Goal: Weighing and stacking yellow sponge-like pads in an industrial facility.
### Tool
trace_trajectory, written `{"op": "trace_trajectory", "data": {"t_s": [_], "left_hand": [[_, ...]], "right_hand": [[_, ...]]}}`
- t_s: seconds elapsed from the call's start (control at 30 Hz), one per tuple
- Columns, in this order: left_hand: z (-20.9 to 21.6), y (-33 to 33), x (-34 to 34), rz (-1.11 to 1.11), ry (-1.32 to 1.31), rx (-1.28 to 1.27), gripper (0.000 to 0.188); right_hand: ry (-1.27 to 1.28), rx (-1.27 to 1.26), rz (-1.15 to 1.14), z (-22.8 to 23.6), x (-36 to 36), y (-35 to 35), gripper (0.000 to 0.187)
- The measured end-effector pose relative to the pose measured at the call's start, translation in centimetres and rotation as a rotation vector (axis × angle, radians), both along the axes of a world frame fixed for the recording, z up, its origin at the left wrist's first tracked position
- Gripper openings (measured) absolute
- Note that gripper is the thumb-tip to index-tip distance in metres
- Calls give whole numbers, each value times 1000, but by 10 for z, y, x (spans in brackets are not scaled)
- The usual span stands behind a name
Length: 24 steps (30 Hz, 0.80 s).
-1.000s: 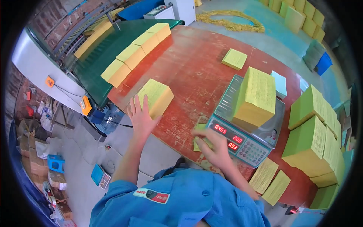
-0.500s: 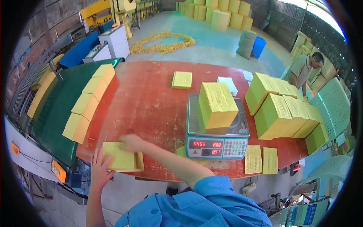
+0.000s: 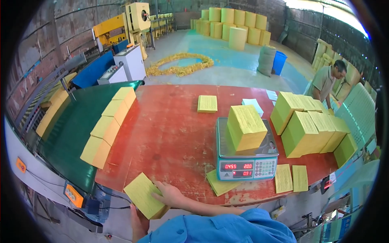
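Observation:
A thick stack of yellow paper sheets (image 3: 144, 196) is held tilted at the near left edge of the red table. My left hand (image 3: 138, 222) grips its lower left side, with most of the fingers hidden behind it. On the opposite side, my right hand (image 3: 173, 196) presses against the stack, its thumb lying over the top sheet. To the right, a digital scale (image 3: 267, 150) with lit red figures bears another tall block of yellow paper (image 3: 247, 121). A thin yellow pad (image 3: 219, 184) lies partly under the scale's front left corner.
Several yellow paper blocks (image 3: 106, 128) line the green conveyor belt (image 3: 71, 137) at the left. More blocks (image 3: 302, 131) stand at the table's right. Two thin stacks (image 3: 283, 178) lie near the front edge, and a small pad (image 3: 207, 103) farther back. A co-worker (image 3: 327, 83) stands beyond.
The yellow stack has come off the tabletop toward me and is now tilted. My right hand has moved from its top to its right side, my left hand lower. The view has shifted.

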<state>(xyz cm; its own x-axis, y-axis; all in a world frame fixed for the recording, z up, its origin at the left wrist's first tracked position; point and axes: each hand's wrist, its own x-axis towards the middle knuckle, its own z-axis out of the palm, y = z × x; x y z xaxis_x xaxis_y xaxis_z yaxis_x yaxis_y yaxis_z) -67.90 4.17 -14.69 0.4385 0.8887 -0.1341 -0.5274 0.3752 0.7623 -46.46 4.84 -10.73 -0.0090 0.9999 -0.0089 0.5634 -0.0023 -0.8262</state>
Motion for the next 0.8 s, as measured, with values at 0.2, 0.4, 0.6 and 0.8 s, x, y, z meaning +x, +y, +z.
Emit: {"op": "trace_trajectory", "data": {"t_s": [0.2,0.4,0.6,0.8], "left_hand": [[36,-13,9,121,92,42,67],[62,-26,16,26,91,-31,64],[49,-44,25,7,254,-187,58],[97,-61,72,-27,172,-225,56]], "right_hand": [[-9,27,18,1,-11,-11,65],[107,-16,16,-4,-2,-24,66],[223,83,93,-18,14,-47,62],[275,-85,-85,5,90,-93,59]]}}
